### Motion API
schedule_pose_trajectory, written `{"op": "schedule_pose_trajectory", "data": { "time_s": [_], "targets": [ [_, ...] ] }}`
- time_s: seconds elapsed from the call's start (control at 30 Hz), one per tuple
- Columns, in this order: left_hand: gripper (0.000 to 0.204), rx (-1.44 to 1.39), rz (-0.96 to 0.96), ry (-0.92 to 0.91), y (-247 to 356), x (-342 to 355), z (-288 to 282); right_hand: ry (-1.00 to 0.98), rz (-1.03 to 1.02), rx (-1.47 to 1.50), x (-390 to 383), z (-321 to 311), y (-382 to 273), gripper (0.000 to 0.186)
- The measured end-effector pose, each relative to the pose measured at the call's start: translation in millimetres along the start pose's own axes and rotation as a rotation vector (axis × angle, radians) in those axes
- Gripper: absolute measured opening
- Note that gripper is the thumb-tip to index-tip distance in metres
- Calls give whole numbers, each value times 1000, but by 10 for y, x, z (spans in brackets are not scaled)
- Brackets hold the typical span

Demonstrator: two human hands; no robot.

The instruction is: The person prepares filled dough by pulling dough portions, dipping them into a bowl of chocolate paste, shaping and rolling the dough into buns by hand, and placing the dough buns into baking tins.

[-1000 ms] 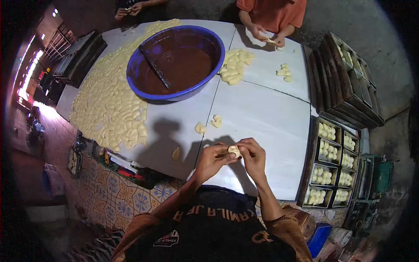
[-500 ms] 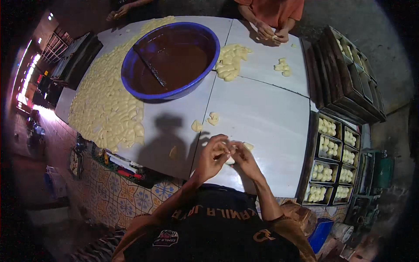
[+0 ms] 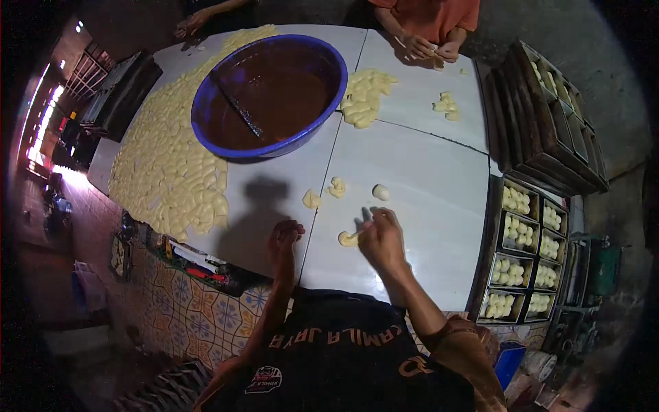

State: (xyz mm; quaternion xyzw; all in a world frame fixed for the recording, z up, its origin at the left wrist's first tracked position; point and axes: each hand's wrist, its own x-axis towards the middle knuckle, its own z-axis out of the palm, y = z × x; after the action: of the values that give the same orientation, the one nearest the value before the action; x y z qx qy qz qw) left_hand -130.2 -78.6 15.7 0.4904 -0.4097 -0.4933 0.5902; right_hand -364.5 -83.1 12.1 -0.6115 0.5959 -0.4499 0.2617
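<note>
My right hand (image 3: 383, 238) is closed at the table, its fingertips on one end of a small curled dough piece (image 3: 349, 239). Just beyond it sits a smooth round dough ball (image 3: 381, 192). My left hand (image 3: 285, 235) rests lower on the table to the left, fingers curled; whatever lies under or in them is hidden. Two loose dough pieces lie between the hands and the basin, a flat one (image 3: 311, 199) and a folded one (image 3: 336, 187).
A blue basin (image 3: 302, 143) holds brown filling and a dark stick. A wide spread of dough pieces (image 3: 168, 165) covers the table's left. Dough-filled tins (image 3: 508, 271) stand at right, below stacked tins (image 3: 549, 117). Across the table, a co-worker's hands (image 3: 432, 51) handle dough.
My hands have moved apart, the left one down-left over a flat dough piece, the right one rightward. A round dough ball now sits on the table beyond my right hand.
</note>
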Motion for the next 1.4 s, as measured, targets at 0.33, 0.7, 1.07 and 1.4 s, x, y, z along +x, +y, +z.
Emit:
{"op": "schedule_pose_trajectory", "data": {
  "time_s": [0.33, 0.7, 1.07, 1.4],
  "targets": [
    [25, -86, -202, -98, 289, -274, 451, -262, -89, 374, 8, 74, -801, 32],
    [35, -335, -447, -334, 419, -221, 649, -328, -264, 434, 165, 54, -836, 43],
    [67, 165, -31, -374, 1053, 2162, 821, -367, 148, 932, 441, -56, -388, 116],
    [90, 1068, -209, -475, 705, 2778, 618, -224, 281, 1078, 387, 60, -146, 83]
  ]
}}
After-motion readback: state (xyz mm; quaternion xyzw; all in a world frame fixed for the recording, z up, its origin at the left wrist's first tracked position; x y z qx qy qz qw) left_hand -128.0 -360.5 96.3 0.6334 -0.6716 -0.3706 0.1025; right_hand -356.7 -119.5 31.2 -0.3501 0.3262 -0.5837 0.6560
